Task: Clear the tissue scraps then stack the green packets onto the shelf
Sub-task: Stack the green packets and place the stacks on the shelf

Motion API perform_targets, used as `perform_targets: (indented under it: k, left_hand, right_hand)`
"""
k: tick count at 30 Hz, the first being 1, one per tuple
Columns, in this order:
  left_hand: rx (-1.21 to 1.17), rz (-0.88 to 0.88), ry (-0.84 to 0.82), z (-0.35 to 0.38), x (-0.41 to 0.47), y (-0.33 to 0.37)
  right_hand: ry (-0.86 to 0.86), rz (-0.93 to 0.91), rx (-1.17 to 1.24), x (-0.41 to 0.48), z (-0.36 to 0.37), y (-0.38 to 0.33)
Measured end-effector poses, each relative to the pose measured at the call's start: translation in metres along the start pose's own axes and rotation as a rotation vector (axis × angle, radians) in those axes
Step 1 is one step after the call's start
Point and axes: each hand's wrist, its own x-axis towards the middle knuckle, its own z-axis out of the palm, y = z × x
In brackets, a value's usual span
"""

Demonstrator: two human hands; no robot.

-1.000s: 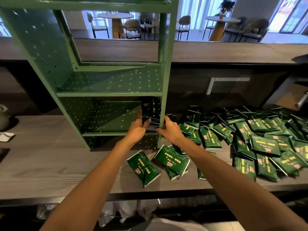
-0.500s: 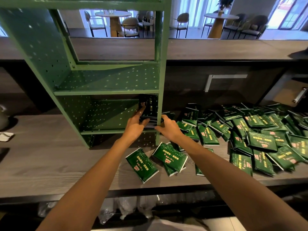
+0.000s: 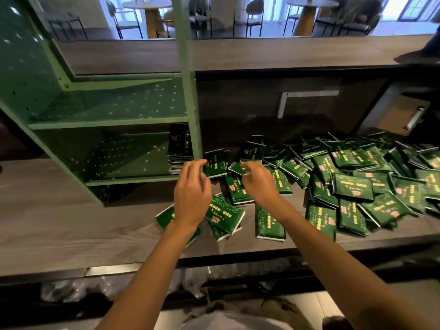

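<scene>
Now both hands have come back out of the green shelf [image 3: 133, 180], leaving the stack of green packets [image 3: 179, 148] at the right end of its lower tier. The right hand [image 3: 259, 184] pinches one packet [image 3: 238, 168] just right of the post; the left hand [image 3: 190, 194] hangs beside it, fingers loosely curled, holding nothing. Loose packets [image 3: 352, 186] cover the counter [image 3: 59, 222] to the right

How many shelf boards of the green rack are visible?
2: an upper board and, below it, a lower board holding the packet stack. Higher boards may lie outside the frame.
</scene>
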Motion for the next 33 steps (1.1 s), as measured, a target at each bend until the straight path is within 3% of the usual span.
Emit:
perform_targets:
  k: [11, 16, 23, 30, 33]
  left_hand:
    - [0.17, -0.276, -0.437, 0.135, -0.028, 0.089]
    - [0.255, -0.432, -0.517, 0.191, -0.041, 0.116]
    - [0.439, -0.724, -0.531, 0.2, -0.059, 0.106]
    - [0.59, -0.759, -0.656, 0.202, -0.058, 0.082]
    - [0.601, -0.735, -0.613, 0.206, -0.061, 0.073]
  right_hand:
    - [-0.238, -0.007, -0.181, -0.029, -0.073, 0.149]
    - [-0.39, -0.095, -0.171, -0.033, -0.103, 0.209]
    - [-0.524, -0.206, -0.14, -0.028, -0.095, 0.216]
    - [-0.506, -0.238, -0.094, -0.012, -0.063, 0.209]
    - [-0.439, -0.27, -0.066, -0.002, -0.048, 0.207]
